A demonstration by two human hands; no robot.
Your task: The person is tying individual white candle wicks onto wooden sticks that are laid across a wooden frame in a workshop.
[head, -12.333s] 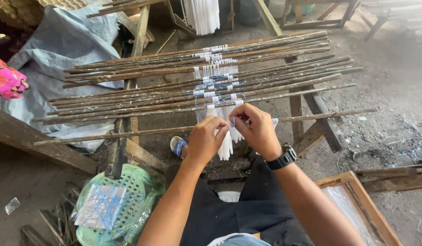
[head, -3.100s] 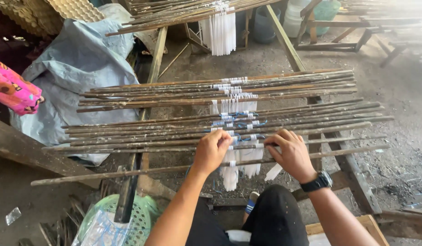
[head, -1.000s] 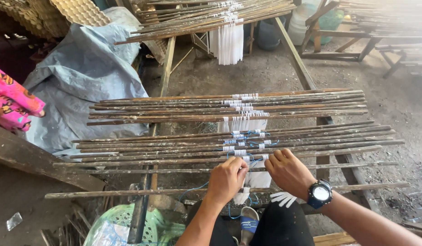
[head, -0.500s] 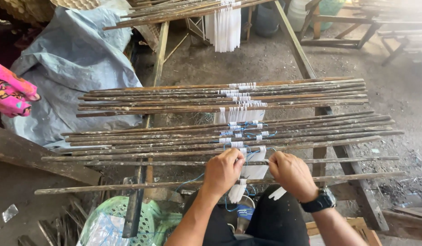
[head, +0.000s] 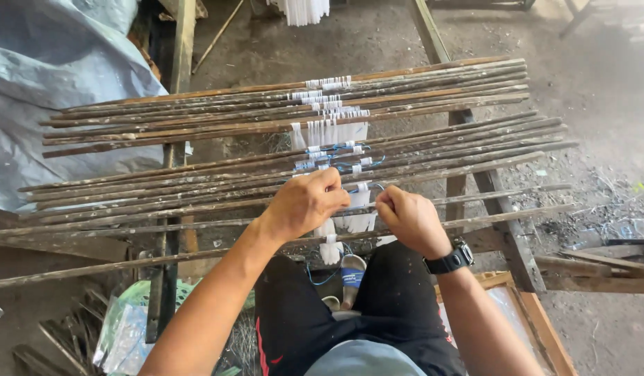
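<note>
The wooden sticks (head: 196, 191) lay side by side across a wooden trestle frame (head: 499, 202), their long axes running left to right and rising slightly toward the right, with white strips (head: 329, 132) hanging from them near the middle and blue string (head: 336, 163) looped among these. Just nearer the person than that middle bundle, the left hand (head: 304, 202) and the right hand (head: 409, 219) were both curled shut, each pinching something small at one stick; what exactly was hidden. A black wristwatch (head: 450, 260) sat on the right wrist.
</note>
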